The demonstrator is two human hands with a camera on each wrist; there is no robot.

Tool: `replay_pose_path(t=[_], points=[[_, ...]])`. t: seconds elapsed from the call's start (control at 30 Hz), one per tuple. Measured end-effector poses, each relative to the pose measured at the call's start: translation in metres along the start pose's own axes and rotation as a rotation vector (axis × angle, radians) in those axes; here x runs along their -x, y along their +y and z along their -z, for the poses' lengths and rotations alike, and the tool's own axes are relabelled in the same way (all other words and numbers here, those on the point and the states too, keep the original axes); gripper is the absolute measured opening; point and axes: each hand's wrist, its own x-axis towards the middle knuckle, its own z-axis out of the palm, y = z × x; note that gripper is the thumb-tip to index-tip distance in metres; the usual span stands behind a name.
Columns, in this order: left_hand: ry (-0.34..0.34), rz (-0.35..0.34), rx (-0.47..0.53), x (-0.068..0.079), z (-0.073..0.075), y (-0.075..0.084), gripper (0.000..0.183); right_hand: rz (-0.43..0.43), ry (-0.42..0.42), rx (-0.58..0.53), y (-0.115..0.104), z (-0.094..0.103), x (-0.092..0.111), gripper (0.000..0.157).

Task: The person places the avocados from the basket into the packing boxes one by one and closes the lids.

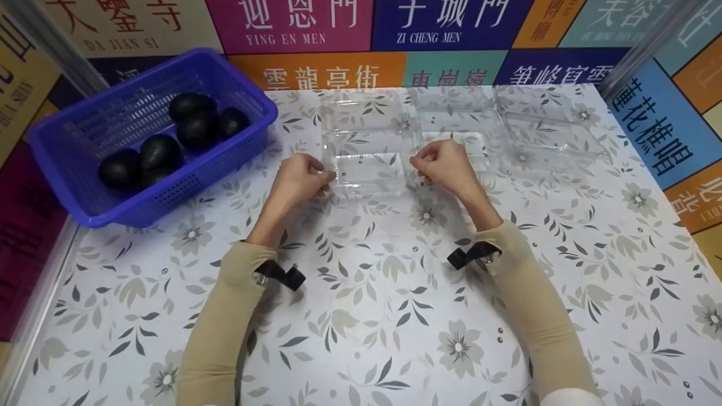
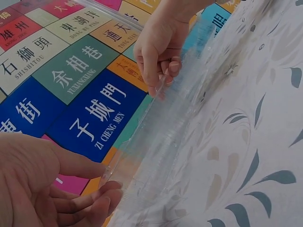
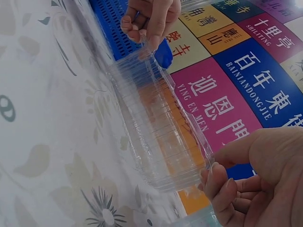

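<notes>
A clear plastic clamshell box [image 1: 369, 169] stands on the flowered cloth, its lid [image 1: 364, 113] folded back away from the person. At its left side, my left hand [image 1: 299, 177] pinches the rim between thumb and fingers. My right hand [image 1: 445, 163] pinches the same rim at the opposite side. The left wrist view shows the box's ribbed clear wall [image 2: 161, 142] stretched between both hands. In the right wrist view, the thin rim of the box [image 3: 187, 113] runs from one hand's fingertips to the other's. Only see-through plastic and the cloth's pattern show inside it.
A purple-blue basket [image 1: 242, 149] at the back left holds several dark, egg-shaped fruits [image 1: 197, 129]. Two more clear boxes, a middle one [image 1: 459, 121] and a right one [image 1: 555, 132], stand to the right. Printed panels [image 1: 316, 70] border the table's back and sides.
</notes>
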Motion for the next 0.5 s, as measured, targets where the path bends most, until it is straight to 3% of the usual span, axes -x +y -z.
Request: replay_pose_path(t=[0.3,0.5], points=[[-0.040,0.019,0.098,0.006,-0.003,-0.004,0.024,-0.020,-0.045,0.025,0.001,0.000,0.012,0.021],[-0.059,0.020,0.097,0.011,-0.004,-0.008,0.025,-0.057,-0.104,0.011,0.003,0.002,0.020,0.024]])
